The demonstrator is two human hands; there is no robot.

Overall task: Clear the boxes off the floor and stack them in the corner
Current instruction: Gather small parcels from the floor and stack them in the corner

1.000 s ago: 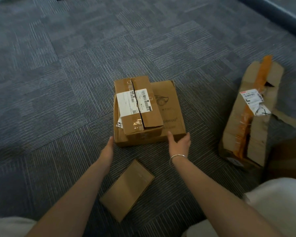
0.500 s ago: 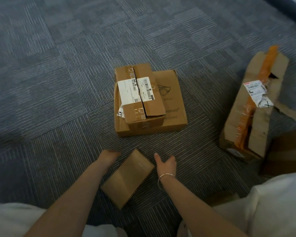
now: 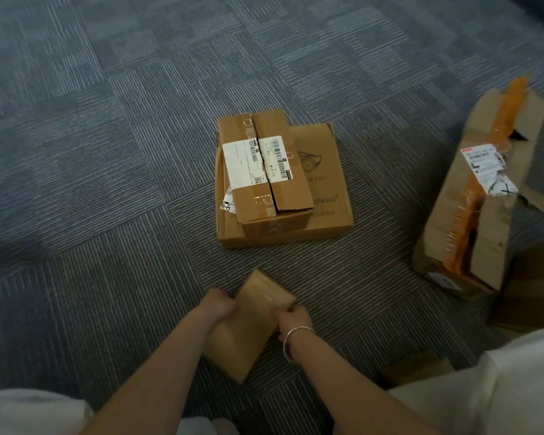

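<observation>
You are kneeling on the carpet floor (image 3: 107, 183), and your left hand (image 3: 219, 304) is gripping the left edge of the small box (image 3: 252, 324), its fingers curling round that side. The small box is sitting between your two sets of fingers, lying at a slant on the floor with its far corner pointing away from you. Your right hand (image 3: 291, 317), with a bracelet (image 3: 296, 337) on the wrist, is clasping the right edge of the same box, fingers wrapping over the rim.

Beyond your fingers, well apart from them, a labelled box (image 3: 267, 171) is resting on top of a wide flat box (image 3: 324, 189), set toward that box's left side; both are sitting on the floor. Further right of your right fingers, a long torn box (image 3: 471, 199) with orange tape (image 3: 484, 171) and a white label (image 3: 487, 166) is lying on the floor. Just beside its near end, another brown box (image 3: 531, 287) is showing, partly cut off by the edge of the view.
</observation>
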